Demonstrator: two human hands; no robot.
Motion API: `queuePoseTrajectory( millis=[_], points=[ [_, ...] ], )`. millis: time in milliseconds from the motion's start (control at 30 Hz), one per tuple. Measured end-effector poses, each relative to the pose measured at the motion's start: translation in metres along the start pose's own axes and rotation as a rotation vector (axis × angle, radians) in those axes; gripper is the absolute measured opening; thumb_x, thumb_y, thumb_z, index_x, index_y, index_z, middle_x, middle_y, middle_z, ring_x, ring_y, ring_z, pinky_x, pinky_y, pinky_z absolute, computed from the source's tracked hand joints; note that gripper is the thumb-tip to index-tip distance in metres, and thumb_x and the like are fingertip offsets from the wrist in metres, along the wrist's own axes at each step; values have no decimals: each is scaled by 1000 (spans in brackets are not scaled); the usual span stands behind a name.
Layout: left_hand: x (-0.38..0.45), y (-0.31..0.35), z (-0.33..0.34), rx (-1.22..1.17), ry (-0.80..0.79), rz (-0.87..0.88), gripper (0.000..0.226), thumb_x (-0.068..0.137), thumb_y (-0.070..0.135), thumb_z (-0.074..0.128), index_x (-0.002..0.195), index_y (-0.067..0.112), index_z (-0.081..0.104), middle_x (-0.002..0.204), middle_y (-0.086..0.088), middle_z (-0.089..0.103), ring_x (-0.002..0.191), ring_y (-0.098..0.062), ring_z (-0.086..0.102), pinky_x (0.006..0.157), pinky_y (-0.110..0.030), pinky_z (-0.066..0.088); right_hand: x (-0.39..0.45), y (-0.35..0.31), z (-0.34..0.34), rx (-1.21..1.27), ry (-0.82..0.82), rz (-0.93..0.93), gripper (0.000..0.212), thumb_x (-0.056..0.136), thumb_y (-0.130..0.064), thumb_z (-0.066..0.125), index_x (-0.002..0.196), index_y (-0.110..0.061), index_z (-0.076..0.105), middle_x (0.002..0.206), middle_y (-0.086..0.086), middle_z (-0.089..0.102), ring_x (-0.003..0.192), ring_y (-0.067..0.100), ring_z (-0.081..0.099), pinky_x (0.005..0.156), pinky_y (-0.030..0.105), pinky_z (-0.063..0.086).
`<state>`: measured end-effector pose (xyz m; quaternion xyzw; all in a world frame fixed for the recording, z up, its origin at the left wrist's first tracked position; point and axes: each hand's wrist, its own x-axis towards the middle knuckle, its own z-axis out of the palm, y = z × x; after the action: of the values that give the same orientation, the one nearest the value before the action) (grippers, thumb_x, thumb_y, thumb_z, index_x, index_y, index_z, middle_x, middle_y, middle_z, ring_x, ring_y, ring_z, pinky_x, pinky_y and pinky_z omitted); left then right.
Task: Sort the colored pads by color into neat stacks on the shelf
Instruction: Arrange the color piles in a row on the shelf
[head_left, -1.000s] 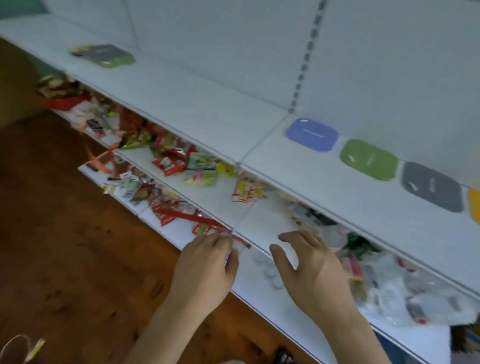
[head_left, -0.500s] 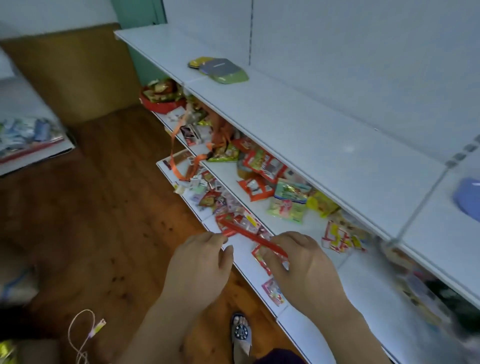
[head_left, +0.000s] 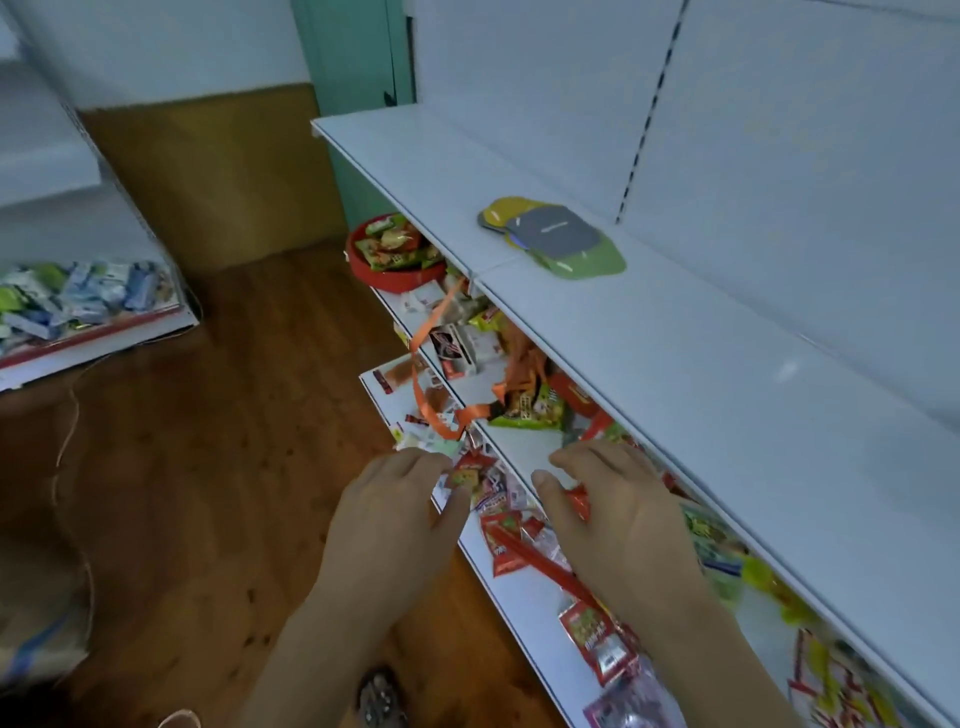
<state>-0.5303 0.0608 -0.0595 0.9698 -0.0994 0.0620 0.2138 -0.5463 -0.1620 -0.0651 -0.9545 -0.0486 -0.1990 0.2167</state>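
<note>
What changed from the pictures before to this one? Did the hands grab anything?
The view swung left along the shelf: the sorted blue, green and gray pads slid out of sight, and the mixed pile of pads came nearer. The left hand and right hand stayed empty, fingers loose, above the snack packets.

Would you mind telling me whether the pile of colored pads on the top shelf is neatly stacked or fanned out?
Fanned out: the gray pad lies on top, with the yellow pad and green pad sticking out from under it at opposite ends.

Dim, bluish — blurred, warped edges.
</note>
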Motion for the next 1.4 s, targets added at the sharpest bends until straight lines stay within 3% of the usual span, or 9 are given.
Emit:
queuePoseTrajectory(
  millis=[100, 233, 300, 567, 900, 1133, 1300, 1400],
  points=[
    [51, -38, -2, -5, 16, 67, 27, 97, 40, 68, 115, 22, 75, 114, 4, 74, 104, -22, 69, 86, -36, 57, 43, -11, 29, -17, 58, 34, 30, 97, -39, 61, 104, -14, 77, 102, 1, 73, 94, 24, 67, 83, 41, 60],
    [116, -76, -20, -56, -30, 129, 36, 98, 46, 55, 119, 23, 73, 119, 4, 73, 110, -21, 67, 91, -38, 57, 91, -30, 54, -43, 118, 124, 26, 98, -38, 63, 102, -17, 77, 98, -2, 72, 96, 23, 64, 84, 41, 58],
    [147, -90, -27, -47, -29, 181, 28, 98, 40, 63, 117, 21, 74, 115, 2, 74, 107, -22, 68, 87, -39, 57, 111, -38, 63, -49, 147, 182, 22, 98, -36, 66, 103, -18, 77, 95, -3, 71, 97, 22, 62, 85, 40, 56],
    [264, -110, -30, -143, -65, 306, 20, 101, 32, 62, 117, 22, 71, 114, 5, 71, 108, -20, 64, 87, -36, 55, 184, -30, 85, -167, 279, 319, 27, 94, -34, 67, 104, -12, 78, 105, 5, 74, 104, 29, 65, 90, 34, 53],
    [403, -80, -4, -165, -109, 468, 37, 102, 38, 54, 128, 16, 69, 122, -1, 72, 112, -26, 64, 91, -42, 56, 280, 14, 120, -180, 407, 425, 17, 94, -23, 73, 107, -13, 77, 104, 5, 73, 102, 31, 61, 89, 42, 55],
    [467, -48, 32, -168, -189, 574, 53, 93, 50, 40, 114, 13, 72, 105, -7, 72, 97, -34, 63, 75, -43, 55, 304, 29, 137, -262, 403, 587, 27, 92, -36, 64, 100, -13, 76, 107, 5, 71, 101, 33, 62, 87, 43, 55],
    [496, -26, 54, -41, -257, 562, 59, 87, 68, 47, 91, 14, 70, 101, -7, 65, 99, -35, 57, 80, -45, 51, 305, 21, 151, -336, 375, 688, 28, 92, -34, 64, 106, -13, 75, 116, 3, 66, 106, 29, 61, 86, 47, 56],
    [502, -17, 57, -31, -320, 569, 55, 85, 70, 60, 90, 16, 69, 108, -6, 61, 110, -34, 55, 89, -46, 49, 307, 12, 157, -354, 377, 737, 30, 92, -33, 63, 112, -13, 73, 121, 3, 64, 111, 28, 60, 90, 45, 56]
  ],
)
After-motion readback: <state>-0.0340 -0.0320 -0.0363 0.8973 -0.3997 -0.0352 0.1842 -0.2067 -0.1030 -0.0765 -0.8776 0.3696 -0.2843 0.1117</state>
